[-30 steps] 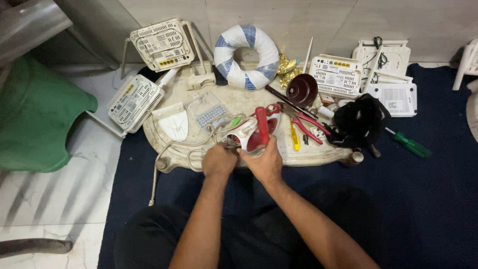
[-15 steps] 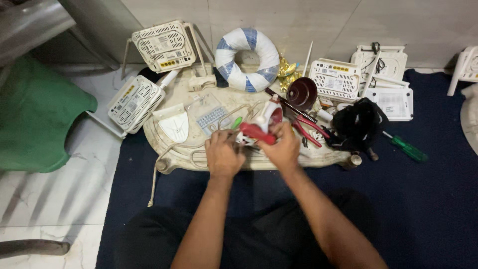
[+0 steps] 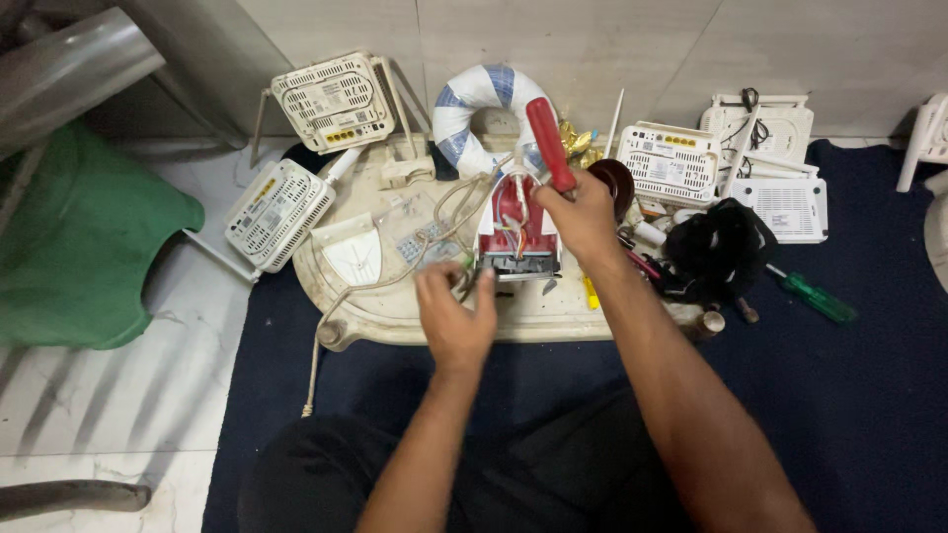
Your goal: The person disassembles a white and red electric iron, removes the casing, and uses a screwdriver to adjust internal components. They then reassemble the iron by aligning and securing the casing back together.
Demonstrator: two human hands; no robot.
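Note:
A red and white appliance body (image 3: 517, 229) with exposed wires stands on a cream plastic base (image 3: 395, 316) in front of me. My right hand (image 3: 581, 212) is closed around a red-handled tool (image 3: 549, 141) that sticks up and away, and the hand rests against the appliance's right side. My left hand (image 3: 456, 314) sits at the appliance's lower left corner, fingers curled at its edge beside a grey cord (image 3: 434, 222). Whether the left fingers grip anything is hidden.
White router boxes (image 3: 332, 102) (image 3: 275, 214) (image 3: 673, 160) (image 3: 780, 202) lie around the base, with a blue and white ring (image 3: 472, 107) behind. A black cloth bundle (image 3: 719, 247) and a green screwdriver (image 3: 815, 296) lie right on dark blue carpet (image 3: 869, 395). A green stool (image 3: 79, 247) stands left.
The red and white appliance has been stood up on the base. My right hand rose with the red-handled tool, and my left hand dropped to the appliance's lower left corner.

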